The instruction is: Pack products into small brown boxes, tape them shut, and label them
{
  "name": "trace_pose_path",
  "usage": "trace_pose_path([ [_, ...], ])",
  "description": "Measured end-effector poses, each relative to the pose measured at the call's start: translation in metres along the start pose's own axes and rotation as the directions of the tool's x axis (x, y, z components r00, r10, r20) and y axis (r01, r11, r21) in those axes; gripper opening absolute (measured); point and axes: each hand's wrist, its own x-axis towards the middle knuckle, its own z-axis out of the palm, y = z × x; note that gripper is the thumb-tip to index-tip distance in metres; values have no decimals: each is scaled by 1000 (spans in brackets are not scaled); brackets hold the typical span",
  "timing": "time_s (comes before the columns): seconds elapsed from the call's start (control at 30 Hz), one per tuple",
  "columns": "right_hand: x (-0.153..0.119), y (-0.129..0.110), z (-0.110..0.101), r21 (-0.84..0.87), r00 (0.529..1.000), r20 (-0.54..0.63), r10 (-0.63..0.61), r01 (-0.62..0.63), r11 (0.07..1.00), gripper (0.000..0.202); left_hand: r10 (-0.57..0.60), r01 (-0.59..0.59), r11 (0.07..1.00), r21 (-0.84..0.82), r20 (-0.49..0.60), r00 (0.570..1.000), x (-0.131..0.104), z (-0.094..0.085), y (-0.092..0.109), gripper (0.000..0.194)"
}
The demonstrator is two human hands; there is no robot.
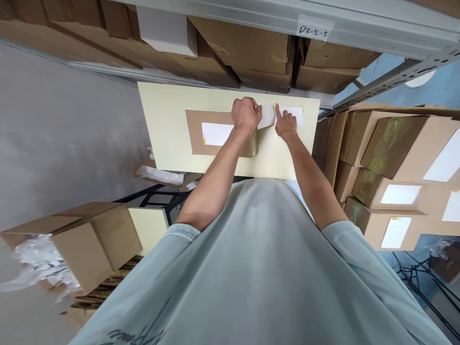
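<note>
My left hand (246, 115) is closed, pinching the edge of a white label sheet (266, 117) that lifts at an angle. To its right, my right hand (286, 124) presses on a second white label (296, 114) lying flat. Its index finger is stretched out, the other fingers half bent. Under my left hand and forearm lies a flat brown cardboard box (197, 136) with a white label (216, 134) on top, partly hidden by my wrist. All of this rests on a pale yellow tabletop (163, 124).
Behind the table, a metal shelf (251, 19) marked D3-5-5 holds several cardboard boxes (247, 45). Labelled boxes (395, 177) are stacked at right. An open carton (97, 239) with plastic wrapping (46, 261) stands at lower left, near a grey wall (72, 129).
</note>
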Motion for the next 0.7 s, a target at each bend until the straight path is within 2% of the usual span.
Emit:
trace_pose_path([
  [0.13, -5, 7, -5, 47, 1000, -5, -15, 15, 999, 79, -1, -2, 996, 84, 35, 999, 1, -1, -8, 25],
  [0.27, -5, 8, -4, 50, 1000, -16, -9, 10, 999, 74, -17, 17, 999, -33, -5, 1000, 0, -1, -8, 22],
  [0.43, 2, 12, 3, 37, 999, -30, -18, 19, 999, 74, 50, -50, 998, -29, -6, 999, -19, -11, 0, 28],
  [0.57, -1, 15, 6, 10, 999, -38, -35, 35, 999, 79, -8, 3, 991, -135, -35, 999, -46, -42, 7, 34],
  [0.7, -11, 12, 1, 23, 997, -64, -38, 39, 999, 78, -27, 30, 980, -197, 16, 1000, -86, -98, 2, 44],
])
